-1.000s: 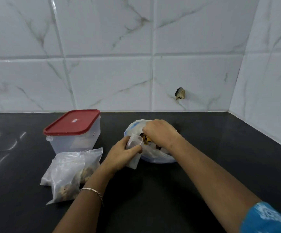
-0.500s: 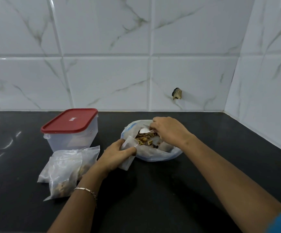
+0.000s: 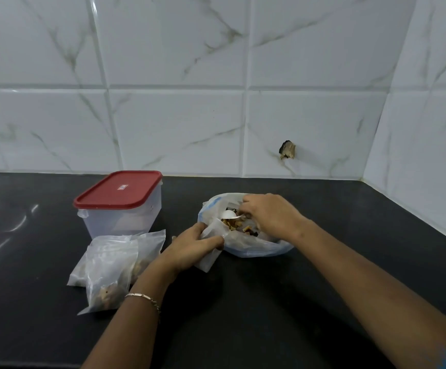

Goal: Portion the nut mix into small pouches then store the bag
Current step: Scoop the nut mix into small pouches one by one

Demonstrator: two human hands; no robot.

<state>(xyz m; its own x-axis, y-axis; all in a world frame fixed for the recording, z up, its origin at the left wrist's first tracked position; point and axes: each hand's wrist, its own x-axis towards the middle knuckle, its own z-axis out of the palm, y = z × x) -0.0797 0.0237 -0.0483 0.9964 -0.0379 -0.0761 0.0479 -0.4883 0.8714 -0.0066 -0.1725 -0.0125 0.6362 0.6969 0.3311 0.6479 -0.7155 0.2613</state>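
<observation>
Since a second earlier, the right hand (image 3: 269, 217) had drawn back from the mouth of the nut mix bag (image 3: 256, 247), uncovering a white spoon (image 3: 228, 214) and the nuts beneath it. The left hand (image 3: 192, 249) had kept its hold.

A glossy black countertop (image 3: 243, 302) met white marble-veined wall tiles (image 3: 179, 129) in a corner, and one tile had a chipped hole (image 3: 287, 149). A clear container with a red lid (image 3: 119, 194) stood at the left, with filled pouches (image 3: 110, 267) lying just in front of it.

The bag lay open on the counter. The right fingers were curled inside its mouth, pinching the spoon's handle. The left thumb and fingers gripped a small pouch (image 3: 209, 255) against the bag's near rim.

The bag was translucent, crumpled and blue-edged, and it held brown and tan nut mix (image 3: 236, 225).
</observation>
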